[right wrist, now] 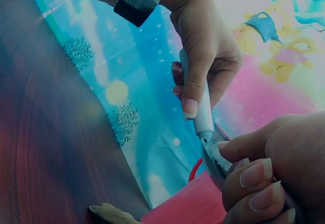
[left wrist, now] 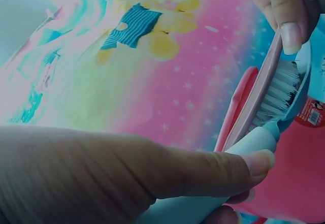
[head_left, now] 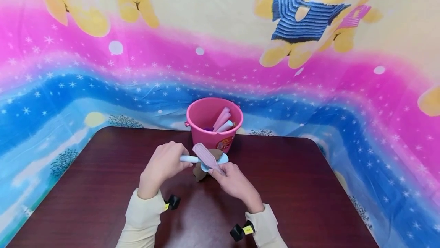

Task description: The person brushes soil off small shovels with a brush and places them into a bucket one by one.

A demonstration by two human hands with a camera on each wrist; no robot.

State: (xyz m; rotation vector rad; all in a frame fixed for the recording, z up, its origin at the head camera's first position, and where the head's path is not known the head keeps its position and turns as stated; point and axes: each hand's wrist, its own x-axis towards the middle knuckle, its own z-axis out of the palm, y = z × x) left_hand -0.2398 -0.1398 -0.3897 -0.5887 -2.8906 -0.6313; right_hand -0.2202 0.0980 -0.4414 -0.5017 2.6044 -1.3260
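My left hand (head_left: 166, 160) grips the white-blue handle of a light blue scoop (left wrist: 303, 84) with a curved head. Dark specks show on the inner face of that head in the left wrist view. A dusty pink brush (head_left: 206, 156) is in my right hand (head_left: 237, 183), the fingers curled round its lower end. Its white bristles (left wrist: 279, 89) face into the scoop's head, right at the specks. Below both tools lies a brown, irregular-edged piece (head_left: 199, 173) on the table, partly hidden by them.
A pink bucket (head_left: 207, 138) stands just behind the hands, with pink handles (head_left: 222, 119) and a light blue handle (head_left: 225, 126) sticking up inside. The dark red-brown table (head_left: 292, 190) meets a printed cloth backdrop (head_left: 220, 68) at its back and sides.
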